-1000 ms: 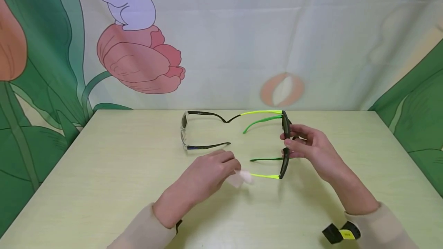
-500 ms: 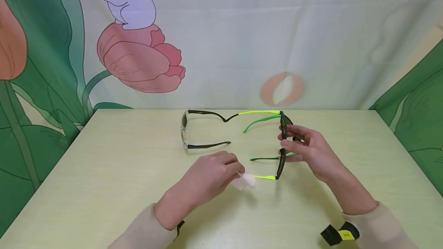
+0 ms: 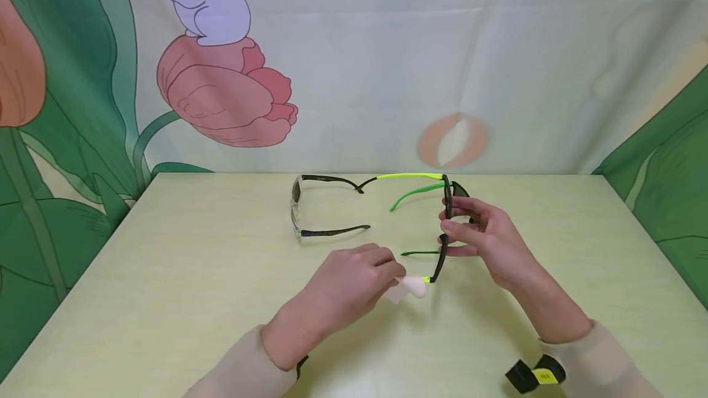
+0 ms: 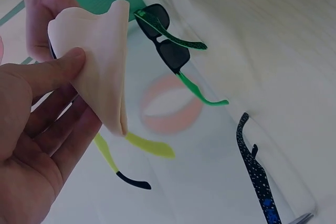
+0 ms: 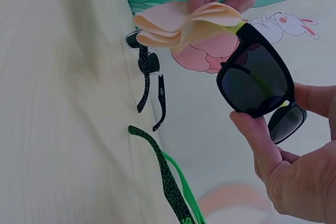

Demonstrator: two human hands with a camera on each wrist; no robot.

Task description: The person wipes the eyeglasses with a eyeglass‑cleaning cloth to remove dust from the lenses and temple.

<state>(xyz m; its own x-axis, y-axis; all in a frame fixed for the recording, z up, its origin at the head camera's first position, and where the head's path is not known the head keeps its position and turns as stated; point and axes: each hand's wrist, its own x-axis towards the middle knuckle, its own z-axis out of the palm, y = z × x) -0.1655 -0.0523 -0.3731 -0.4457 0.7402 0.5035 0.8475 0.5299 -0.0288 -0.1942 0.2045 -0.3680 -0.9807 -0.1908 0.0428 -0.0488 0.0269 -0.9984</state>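
Observation:
My right hand (image 3: 498, 244) pinches the black frame of the sunglasses with yellow temples (image 3: 440, 257) near the bridge, holding them above the table; their dark lens (image 5: 257, 80) shows in the right wrist view. With thumb and fingers, my left hand (image 3: 354, 281) grips a pale pink cloth (image 3: 413, 286), folded around the nearer yellow temple close to the hinge. In the left wrist view the cloth (image 4: 100, 56) hides part of that temple, whose yellow piece (image 4: 149, 145) sticks out below it.
Behind the held pair, green-templed sunglasses (image 3: 418, 194) rest on the table (image 3: 182, 275). Clear-framed glasses with black temples (image 3: 295, 210) lie left of them. A printed curtain (image 3: 354, 78) hangs behind the table's back edge.
The held sunglasses have shifted slightly left. My left hand has moved right with the cloth, along the yellow temple towards the hinge.

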